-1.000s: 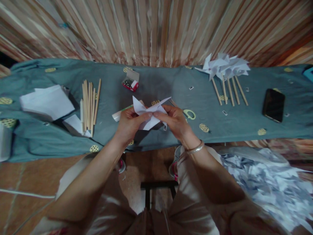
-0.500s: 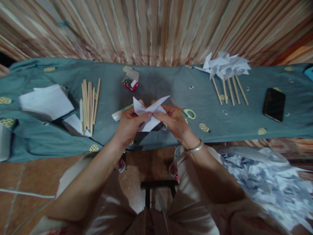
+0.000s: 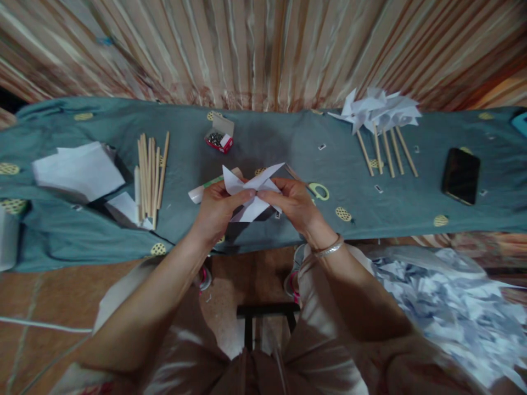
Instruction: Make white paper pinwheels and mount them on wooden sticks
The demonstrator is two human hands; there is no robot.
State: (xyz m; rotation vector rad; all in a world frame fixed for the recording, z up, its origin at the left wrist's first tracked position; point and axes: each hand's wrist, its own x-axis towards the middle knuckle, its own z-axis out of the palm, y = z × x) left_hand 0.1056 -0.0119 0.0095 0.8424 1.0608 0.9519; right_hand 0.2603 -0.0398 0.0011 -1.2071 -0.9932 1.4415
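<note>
A white paper pinwheel [image 3: 252, 209] is held up between both hands over the near middle of the table. My left hand [image 3: 217, 207] is closed on its left side, thumb pressed at the centre. From the right, my right hand [image 3: 297, 202] pinches it too, its thumb tip meeting the left one at the middle. The fingers behind the paper are hidden. Under my left hand lies a white and green tube [image 3: 198, 195], partly covered. Scissors with a pale green handle [image 3: 319, 191] rest just beyond my right hand. An open red box of small metal pins [image 3: 219, 137] stands farther back.
Several wooden sticks [image 3: 144, 175] lie to the left, beside a stack of white paper [image 3: 78, 170]. Finished pinwheels on sticks [image 3: 381, 112] lie at the back right, near a black phone [image 3: 461, 175]. A bag of paper scraps [image 3: 457, 307] sits below the table's right side.
Both hands stay closed on the pinwheel at nearly the same spot. The paper has shifted very slightly to the left; everything else looks the same.
</note>
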